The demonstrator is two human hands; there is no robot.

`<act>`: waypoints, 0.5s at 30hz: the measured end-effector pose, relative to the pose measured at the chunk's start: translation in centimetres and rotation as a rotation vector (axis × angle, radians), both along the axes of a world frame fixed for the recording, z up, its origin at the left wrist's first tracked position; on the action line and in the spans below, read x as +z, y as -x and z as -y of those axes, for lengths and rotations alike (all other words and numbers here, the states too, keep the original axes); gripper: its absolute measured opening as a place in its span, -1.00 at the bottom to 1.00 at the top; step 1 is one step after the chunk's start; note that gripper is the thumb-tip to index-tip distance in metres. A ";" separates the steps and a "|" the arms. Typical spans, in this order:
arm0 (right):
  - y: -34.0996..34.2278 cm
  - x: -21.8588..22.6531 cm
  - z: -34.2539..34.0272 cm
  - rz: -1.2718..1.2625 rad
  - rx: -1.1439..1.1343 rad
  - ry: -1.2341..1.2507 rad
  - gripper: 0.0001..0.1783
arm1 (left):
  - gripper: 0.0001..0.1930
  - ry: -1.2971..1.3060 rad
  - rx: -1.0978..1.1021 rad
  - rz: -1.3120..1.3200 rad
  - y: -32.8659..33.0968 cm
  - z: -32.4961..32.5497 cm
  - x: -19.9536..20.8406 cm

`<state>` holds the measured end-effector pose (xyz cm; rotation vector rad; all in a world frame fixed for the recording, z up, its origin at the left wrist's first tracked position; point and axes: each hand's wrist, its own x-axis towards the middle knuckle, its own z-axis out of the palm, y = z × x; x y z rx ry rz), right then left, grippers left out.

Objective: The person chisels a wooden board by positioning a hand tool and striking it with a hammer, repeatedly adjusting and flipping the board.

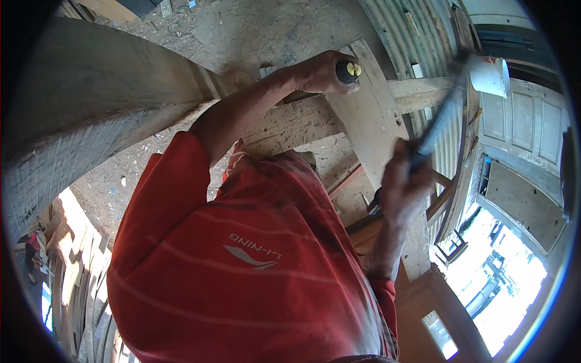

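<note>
My left hand (324,71) is closed around an upright black chisel handle (348,71) with a brass-coloured end facing up. Its blade is hidden beneath my fist. The hand sits at the edge of a flat wooden board (370,115), which lies across a wooden beam (290,126). To the right, my right hand (404,184) grips a hammer (437,128) by its dark handle, raised above the board. Motion smears the hammer's head, at the far end of its pale metal shaft. The handle's butt sticks out below my fist.
A thick timber (103,97) runs along the left. Beyond the board stand corrugated sheets (407,36) and a white bucket (489,77). Panelled doors (523,121) are at the right. Scrap wood strips (75,290) pile up at the lower left. A brown wooden frame (417,308) stands lower right.
</note>
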<state>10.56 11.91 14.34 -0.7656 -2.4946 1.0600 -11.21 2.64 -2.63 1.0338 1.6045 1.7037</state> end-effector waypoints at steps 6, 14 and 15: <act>2.1 2.5 -2.3 -0.835 0.110 0.145 -0.73 | -0.76 0.024 -0.063 -0.046 -0.5 0.0 -1.0; 0.1 -5.0 0.4 0.240 0.012 -0.004 -0.79 | -0.69 0.113 0.001 -0.102 -0.7 0.2 -1.4; -0.9 -5.6 0.6 0.216 -0.082 0.037 -0.76 | -0.66 0.164 -0.094 -0.044 -0.7 0.7 -0.8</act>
